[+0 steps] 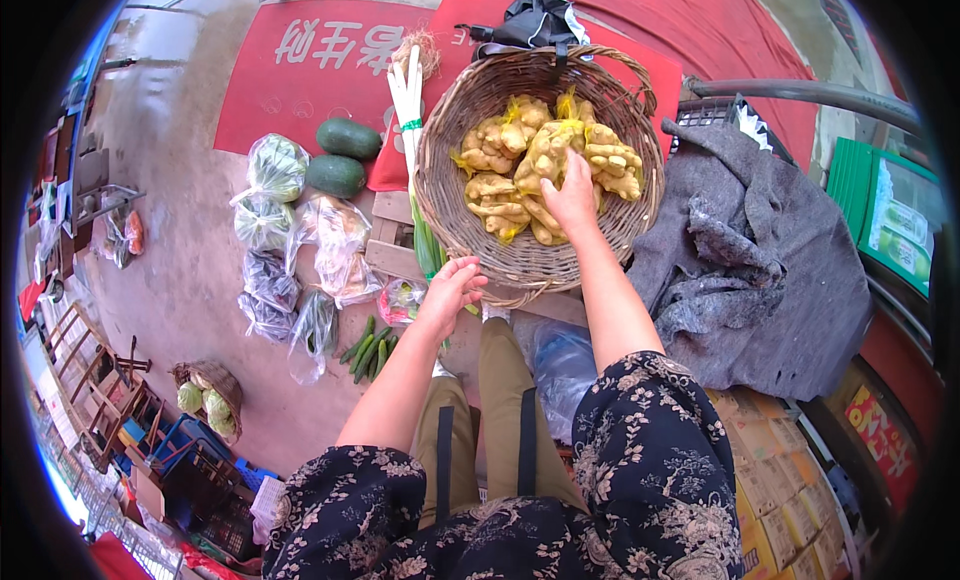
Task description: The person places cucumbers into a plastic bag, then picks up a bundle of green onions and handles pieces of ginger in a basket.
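Observation:
A round wicker basket (pixel 491 122) stands before me with several yellow net bags of ginger root (pixel 491 148) inside. My right hand (pixel 571 199) reaches over its near rim and touches the middle bag of ginger (pixel 551 148). The thumb and fingers are spread against that bag; whether they grip it is unclear. Just outside the near left rim hovers my left hand (pixel 451 291), empty, its fingers loosely apart. Under and beside that hand are leeks (pixel 411 122) bound with a green band, their white ends pointing away from me.
Left on the ground lie two dark green melons (pixel 349 138), bagged leafy vegetables (pixel 276 169), cucumbers (pixel 369 352) and a basket of cabbages (pixel 210 400). A grey felt blanket (pixel 750 257) drapes the right side, below a metal pole (pixel 810 93). A black bag (pixel 536 21) sits behind the basket.

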A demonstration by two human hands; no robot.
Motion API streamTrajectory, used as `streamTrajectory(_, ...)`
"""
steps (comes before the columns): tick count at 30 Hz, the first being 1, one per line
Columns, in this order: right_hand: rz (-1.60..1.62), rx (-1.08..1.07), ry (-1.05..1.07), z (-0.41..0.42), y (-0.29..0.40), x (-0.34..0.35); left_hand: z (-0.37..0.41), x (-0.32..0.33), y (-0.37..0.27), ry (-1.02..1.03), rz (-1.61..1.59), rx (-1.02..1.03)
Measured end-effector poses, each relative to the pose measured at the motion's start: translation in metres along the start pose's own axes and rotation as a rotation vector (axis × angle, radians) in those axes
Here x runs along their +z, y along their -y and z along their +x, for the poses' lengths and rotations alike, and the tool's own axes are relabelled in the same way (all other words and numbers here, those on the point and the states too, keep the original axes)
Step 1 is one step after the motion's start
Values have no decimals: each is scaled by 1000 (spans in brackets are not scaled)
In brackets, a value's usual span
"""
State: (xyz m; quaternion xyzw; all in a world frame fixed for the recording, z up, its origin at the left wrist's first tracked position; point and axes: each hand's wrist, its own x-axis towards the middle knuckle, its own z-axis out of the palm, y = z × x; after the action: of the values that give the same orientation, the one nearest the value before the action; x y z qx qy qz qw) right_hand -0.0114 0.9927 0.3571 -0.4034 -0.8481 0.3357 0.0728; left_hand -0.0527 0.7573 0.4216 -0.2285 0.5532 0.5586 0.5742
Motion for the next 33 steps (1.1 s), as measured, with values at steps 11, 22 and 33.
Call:
streamTrajectory(11,743,383,583,-203,102,-5,-105,-48,-7,46,-78,127)
streamTrajectory(22,924,275,619,-357,237,-156,-333,-109,8,93,-104,273)
streamTrajectory(33,1050,184,465,-492,297,-243,-483,-146,51,293,-78,410)
